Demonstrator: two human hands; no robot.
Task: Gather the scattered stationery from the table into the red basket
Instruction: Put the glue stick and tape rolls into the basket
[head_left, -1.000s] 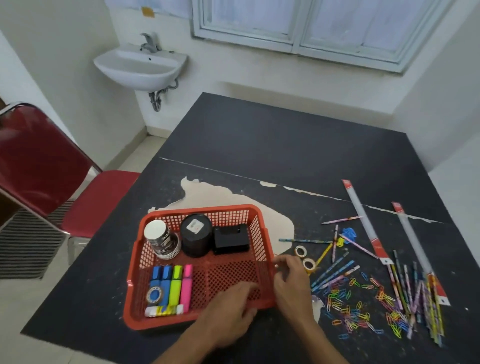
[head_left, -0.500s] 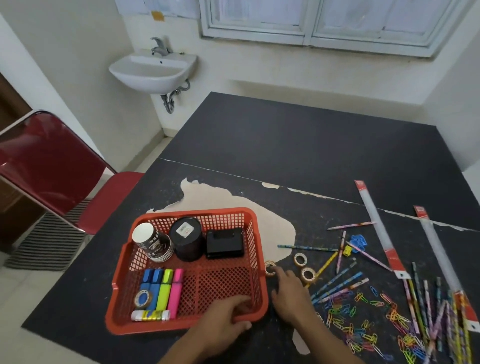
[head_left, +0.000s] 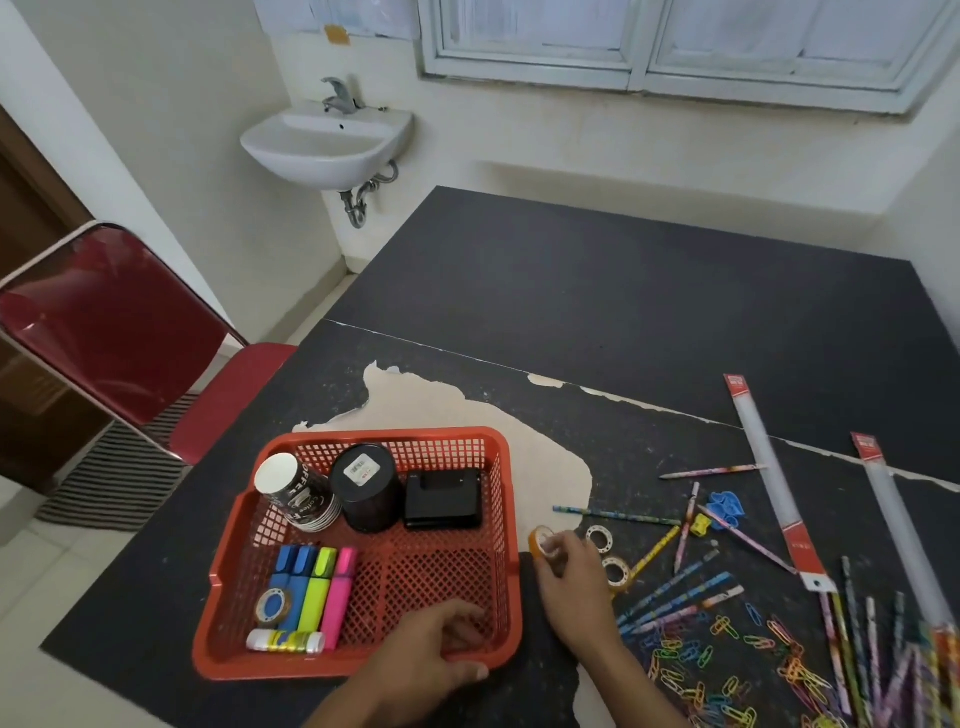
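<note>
The red basket (head_left: 511, 525) sits at the near left of the black table. Inside it are paper cups (head_left: 297, 493), a black cylinder (head_left: 366, 486), a black box (head_left: 441, 499), highlighters (head_left: 317, 582), a tape roll (head_left: 272, 607) and a glue stick (head_left: 284, 641). My left hand (head_left: 431, 657) grips the basket's near rim, thumb outside. My right hand (head_left: 571, 582) pinches a small orange tape roll (head_left: 541, 540) just right of the basket. Two more small tape rolls (head_left: 597, 537) (head_left: 617, 570) lie beside that hand.
Right of my hand lie several pencils (head_left: 675, 597), a heap of coloured paper clips (head_left: 691, 670), a blue clip (head_left: 727, 506), a yellow sharpener (head_left: 702, 525) and two long rulers (head_left: 769, 467) (head_left: 901, 525). A red chair (head_left: 114, 332) stands left of the table; a sink (head_left: 327, 140) hangs on the wall.
My right hand has taken hold of the orange tape roll beside the basket and lifted it slightly. My left hand stays on the basket's near rim.
</note>
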